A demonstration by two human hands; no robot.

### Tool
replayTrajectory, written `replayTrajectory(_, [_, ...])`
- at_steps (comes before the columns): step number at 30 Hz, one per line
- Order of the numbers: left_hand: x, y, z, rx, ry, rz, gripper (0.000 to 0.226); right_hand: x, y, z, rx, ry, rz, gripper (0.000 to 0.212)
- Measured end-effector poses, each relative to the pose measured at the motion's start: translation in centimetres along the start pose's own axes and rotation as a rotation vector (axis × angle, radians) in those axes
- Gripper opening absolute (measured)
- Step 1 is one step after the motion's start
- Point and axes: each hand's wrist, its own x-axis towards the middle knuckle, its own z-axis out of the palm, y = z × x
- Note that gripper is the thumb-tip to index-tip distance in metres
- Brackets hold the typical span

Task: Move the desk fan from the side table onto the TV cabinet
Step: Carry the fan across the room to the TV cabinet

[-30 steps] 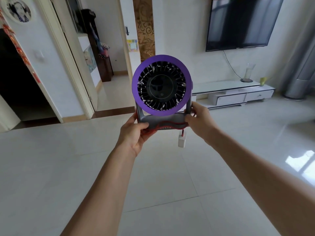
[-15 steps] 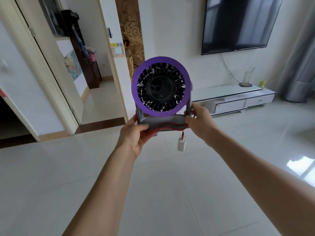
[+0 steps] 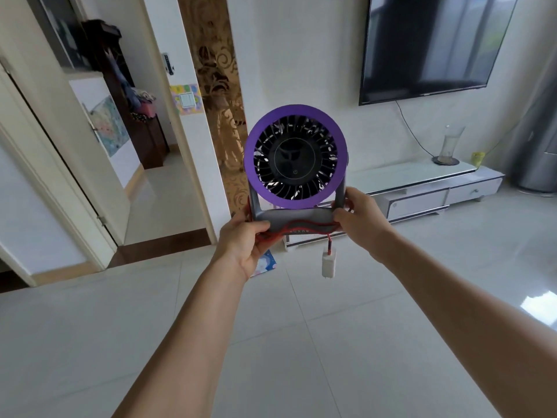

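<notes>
The desk fan [image 3: 294, 158] has a purple ring, black blades and a grey stand, and it is upright in the air in front of me. My left hand [image 3: 244, 242] grips the left end of its base. My right hand [image 3: 360, 220] grips the right end and upright of the stand. A red cord wraps the base, and a white plug [image 3: 328, 263] dangles below it. The low white TV cabinet [image 3: 422, 185] stands against the wall behind and to the right of the fan, under the wall TV [image 3: 434, 46].
A glass vase [image 3: 449, 146] and a small yellow cup [image 3: 477, 158] stand on the cabinet's right part. A grey tower appliance [image 3: 539, 146] is at far right. An open doorway [image 3: 156, 164] is to the left. A colourful card [image 3: 266, 263] lies on the tiled floor.
The view has moved closer to the wall and cabinet, which look larger. The fan stays held in both hands the same way, plug still dangling.
</notes>
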Motion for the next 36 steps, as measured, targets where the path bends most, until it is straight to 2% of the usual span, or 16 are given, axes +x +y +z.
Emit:
replayTrajectory(4, [7.5,0.5,3.4,-0.006,0.030,0.012,0.035,8.8,2.3,0.0,0.001,-0.020,0.007,0.015])
replayTrajectory(13, [22.5,1.6,9.7,-0.067,0.083,0.015,0.046,26.8,5.9,-0.1,-0.038,-0.103,-0.062,0.017])
replayTrajectory(20, [34.0,2.8,12.0,-0.058,0.103,0.007,0.046,39.0,9.1,2.5,-0.068,-0.149,-0.051,0.018])
replayTrajectory(24, [41.6,3.5,12.3,-0.038,0.106,0.013,0.054,46.0,10.8,4.6,-0.070,-0.162,-0.030,0.018])
replayTrajectory(27, [47.5,4.7,12.2,0.056,0.107,-0.015,0.055,51.2,11.8,6.4,-0.069,-0.159,-0.030,0.018])
replayTrajectory(30, [53.6,6.2,12.5,0.282,0.148,-0.024,0.047,57.0,12.5,8.2,-0.065,-0.157,-0.032,0.016])
replayTrajectory(36, [64.4,8.2,13.4,0.339,0.133,0.007,0.046,66.5,13.8,10.6,-0.073,-0.144,-0.023,0.017])
